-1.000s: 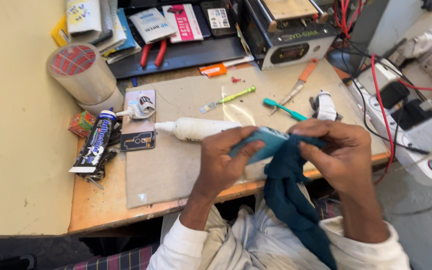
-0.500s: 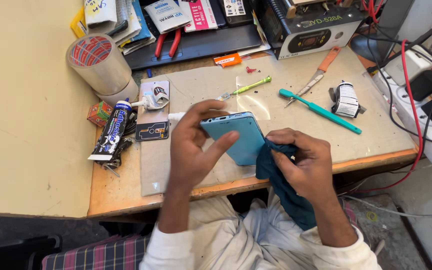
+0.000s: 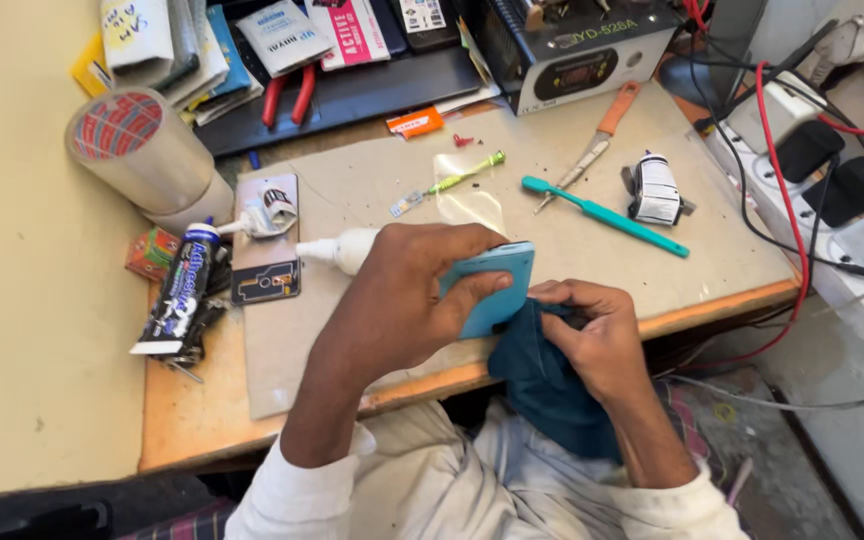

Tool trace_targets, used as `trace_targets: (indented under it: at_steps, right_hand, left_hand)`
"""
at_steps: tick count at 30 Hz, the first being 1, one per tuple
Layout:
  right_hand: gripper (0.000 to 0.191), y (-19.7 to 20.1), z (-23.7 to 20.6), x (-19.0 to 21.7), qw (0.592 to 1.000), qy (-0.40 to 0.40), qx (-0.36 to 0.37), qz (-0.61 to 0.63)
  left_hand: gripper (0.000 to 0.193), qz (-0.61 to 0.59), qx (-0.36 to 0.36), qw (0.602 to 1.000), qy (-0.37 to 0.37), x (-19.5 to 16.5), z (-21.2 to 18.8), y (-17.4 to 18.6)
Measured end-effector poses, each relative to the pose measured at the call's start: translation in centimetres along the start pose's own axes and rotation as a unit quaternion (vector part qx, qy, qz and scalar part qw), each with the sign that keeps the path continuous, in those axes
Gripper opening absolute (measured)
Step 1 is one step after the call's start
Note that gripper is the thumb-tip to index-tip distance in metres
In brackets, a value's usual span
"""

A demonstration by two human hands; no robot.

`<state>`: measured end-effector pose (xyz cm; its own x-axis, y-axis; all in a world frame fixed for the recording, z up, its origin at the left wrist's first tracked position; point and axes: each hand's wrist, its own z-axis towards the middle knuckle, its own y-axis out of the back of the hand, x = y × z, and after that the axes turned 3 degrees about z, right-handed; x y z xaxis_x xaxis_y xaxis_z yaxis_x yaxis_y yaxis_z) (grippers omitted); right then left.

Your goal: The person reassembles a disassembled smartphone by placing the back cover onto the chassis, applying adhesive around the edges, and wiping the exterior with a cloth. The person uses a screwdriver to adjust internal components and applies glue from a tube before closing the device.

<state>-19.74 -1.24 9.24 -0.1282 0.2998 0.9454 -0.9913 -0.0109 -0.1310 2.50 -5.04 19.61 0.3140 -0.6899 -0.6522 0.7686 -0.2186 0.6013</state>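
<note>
Head view: left hand [image 3: 407, 290] grips a light-blue phone [image 3: 492, 288] by its edges at the worktop [image 3: 192, 430] front, fingers closed around it. Right hand [image 3: 592, 330] pinches a dark teal cloth [image 3: 542, 385] against it. With hard rubbing, the phone may slip and fall over the edge.
</note>
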Motion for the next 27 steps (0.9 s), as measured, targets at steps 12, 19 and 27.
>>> trace_targets:
  at_steps: [12,19,27]
  right_hand:
    - [0.011,-0.4,-0.1,0.5,0.992,0.078,-0.049,-0.083]
    - [0.017,-0.9,0.3,-0.1,0.997,0.05,-0.017,-0.052]
    - [0.026,-0.6,-0.6,-1.1,0.99,-0.009,0.036,-0.14]
  left_hand:
    - [0.023,-0.022,-0.003,1.0,0.004,0.1,-0.2,-0.8]
    - [0.021,0.033,-0.027,0.999,0.03,0.0,-0.1,-0.1]
    - [0.022,0.007,-0.071,0.991,0.112,2.4,-3.5,0.5]
